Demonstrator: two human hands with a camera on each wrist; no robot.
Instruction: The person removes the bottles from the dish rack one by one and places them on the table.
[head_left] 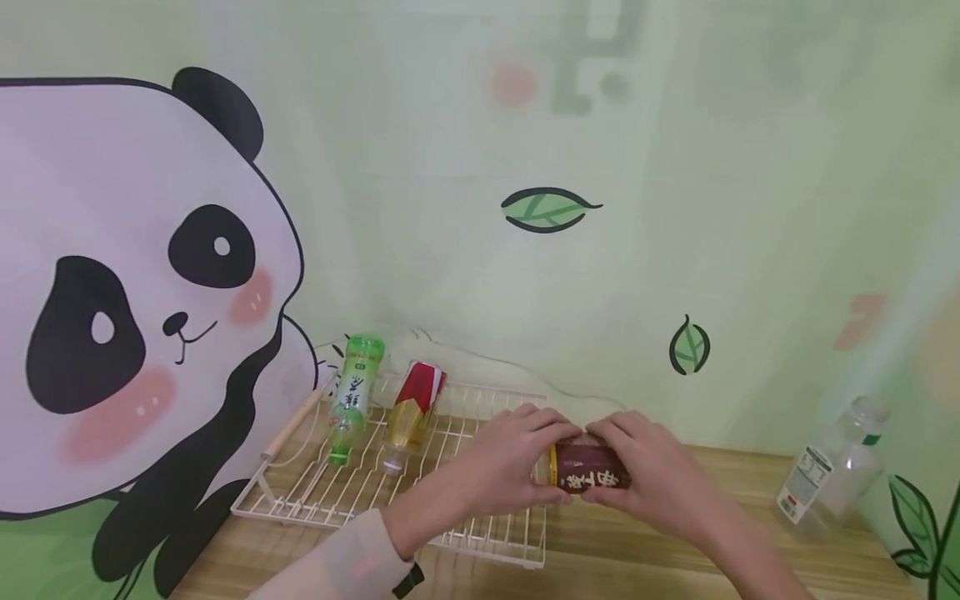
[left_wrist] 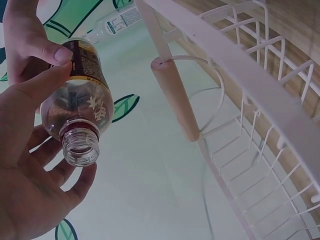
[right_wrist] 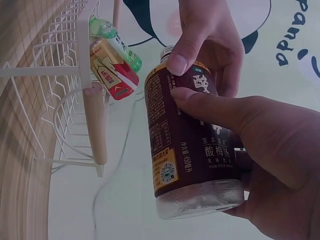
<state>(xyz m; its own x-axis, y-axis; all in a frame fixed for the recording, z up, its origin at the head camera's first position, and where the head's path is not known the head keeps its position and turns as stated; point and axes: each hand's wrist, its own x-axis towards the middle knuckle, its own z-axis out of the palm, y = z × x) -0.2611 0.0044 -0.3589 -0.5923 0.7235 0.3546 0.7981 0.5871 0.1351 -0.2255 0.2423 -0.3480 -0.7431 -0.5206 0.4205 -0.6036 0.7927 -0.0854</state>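
Observation:
Both hands hold a plum drink bottle (head_left: 588, 468) with a dark purple label, lying sideways in the head view. My left hand (head_left: 513, 454) grips it toward the neck, and my right hand (head_left: 656, 471) grips the base end. In the left wrist view, the bottle's bare threaded mouth (left_wrist: 81, 150) shows without a cap, and the body looks see-through. The right wrist view shows the label (right_wrist: 187, 125) and clear base, with both thumbs pressed against the label. Just left of the hands is a white wire rack (head_left: 300, 512).
On the rack lie a green-labelled bottle (head_left: 358, 387) and a red and gold bottle (head_left: 411, 408). The rack has a wooden handle (head_left: 294, 423). A clear bottle (head_left: 828, 475) with a white label stands at the table's right, near the printed backdrop (head_left: 450, 250).

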